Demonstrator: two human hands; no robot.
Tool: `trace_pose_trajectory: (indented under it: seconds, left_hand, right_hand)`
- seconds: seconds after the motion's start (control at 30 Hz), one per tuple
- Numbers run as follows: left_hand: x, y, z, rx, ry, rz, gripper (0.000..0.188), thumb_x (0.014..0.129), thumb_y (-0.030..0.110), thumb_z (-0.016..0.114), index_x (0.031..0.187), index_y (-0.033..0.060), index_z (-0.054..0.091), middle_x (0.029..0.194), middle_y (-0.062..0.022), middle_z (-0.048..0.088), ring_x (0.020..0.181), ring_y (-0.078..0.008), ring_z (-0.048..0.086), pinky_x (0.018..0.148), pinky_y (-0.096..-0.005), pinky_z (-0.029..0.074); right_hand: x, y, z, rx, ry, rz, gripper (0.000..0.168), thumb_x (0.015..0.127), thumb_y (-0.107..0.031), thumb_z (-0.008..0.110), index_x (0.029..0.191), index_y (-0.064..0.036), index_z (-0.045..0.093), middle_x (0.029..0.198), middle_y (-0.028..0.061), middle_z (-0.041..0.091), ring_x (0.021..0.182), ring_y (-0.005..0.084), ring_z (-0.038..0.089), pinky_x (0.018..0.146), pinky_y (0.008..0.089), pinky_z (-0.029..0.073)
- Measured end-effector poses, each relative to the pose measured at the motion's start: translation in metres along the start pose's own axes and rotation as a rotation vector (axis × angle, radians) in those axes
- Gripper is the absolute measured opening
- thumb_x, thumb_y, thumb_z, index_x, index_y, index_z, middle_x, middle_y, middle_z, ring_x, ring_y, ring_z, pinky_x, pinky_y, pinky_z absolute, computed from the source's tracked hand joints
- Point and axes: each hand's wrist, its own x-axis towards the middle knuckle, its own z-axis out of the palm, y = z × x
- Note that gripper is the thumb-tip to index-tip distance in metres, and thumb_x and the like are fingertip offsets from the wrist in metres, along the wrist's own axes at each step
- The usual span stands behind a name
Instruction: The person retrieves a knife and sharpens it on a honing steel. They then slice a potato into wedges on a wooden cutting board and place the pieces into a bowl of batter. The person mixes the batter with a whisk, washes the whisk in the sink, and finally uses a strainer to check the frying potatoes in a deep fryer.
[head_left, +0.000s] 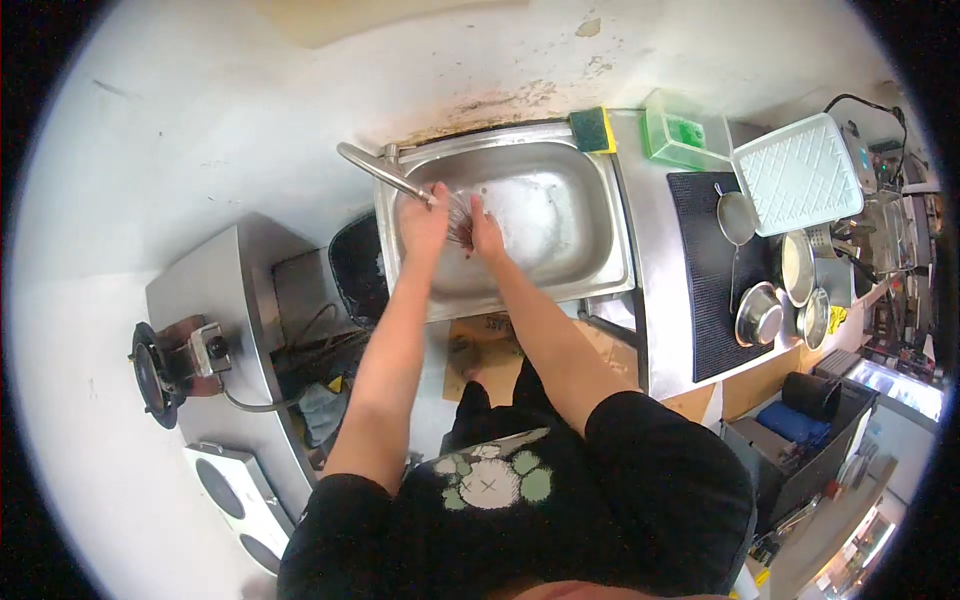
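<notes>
Over the left part of a stainless steel sink (555, 259), both my hands are under the tip of a curved metal faucet (379, 169). My left hand (425, 225) is right by the spout; its fingers are mostly hidden, so its hold is unclear. Close beside it, my right hand (487, 231) has its thumb raised and its palm turned inward. Between the hands are thin streaks that look like wires or running water, with something reddish-brown (463, 229) at my right fingers; I cannot tell exactly what it is. A green and yellow scouring sponge (592, 131) lies on the sink's back right corner.
Right of the sink, a steel counter (660, 300) bears a black mat (705, 262), a mesh strainer (736, 217), steel bowls (759, 315), a white plastic basket (799, 176) and a clear green container (686, 135). Another steel counter (202, 262) with a burner stands at the left.
</notes>
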Motion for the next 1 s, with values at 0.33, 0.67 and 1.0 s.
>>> trace_pose_trajectory:
  seconds: [0.33, 0.67, 1.0]
  left_hand:
    - [0.003, 0.021, 0.000, 0.116, -0.010, 0.476, 0.022, 0.083, 0.029, 0.064, 0.086, 0.0077, 0.062, 0.085, -0.0078, 0.063, 0.075, -0.0273, 0.061, 0.063, -0.0374, 0.049]
    - [-0.010, -0.024, -0.008, -0.646, 0.206, -0.284, 0.028, 0.088, 0.024, 0.059, 0.106, 0.0032, 0.055, 0.093, -0.0073, 0.059, 0.080, -0.0186, 0.058, 0.073, -0.0334, 0.048]
    - [-0.005, -0.019, -0.012, -0.637, -0.235, -0.112, 0.020, 0.082, 0.017, 0.064, 0.095, 0.0035, 0.059, 0.111, -0.0073, 0.060, 0.098, -0.0162, 0.053, 0.087, -0.0313, 0.041]
  right_hand:
    - [-0.080, -0.101, -0.011, 0.768, -0.319, -0.181, 0.070, 0.090, -0.060, 0.029, 0.109, 0.001, 0.058, 0.108, 0.0170, 0.061, 0.096, 0.0269, 0.059, 0.085, 0.0394, 0.046]
    - [-0.057, -0.053, 0.033, -0.164, 0.071, -0.428, 0.061, 0.094, -0.051, 0.034, 0.112, 0.004, 0.054, 0.097, 0.0116, 0.064, 0.091, 0.0255, 0.059, 0.082, 0.0373, 0.045]
    - [-0.043, -0.043, -0.018, 0.280, -0.415, -0.091, 0.076, 0.088, -0.068, 0.027, 0.073, 0.000, 0.058, 0.060, 0.0105, 0.057, 0.050, 0.0191, 0.055, 0.045, 0.0318, 0.043]
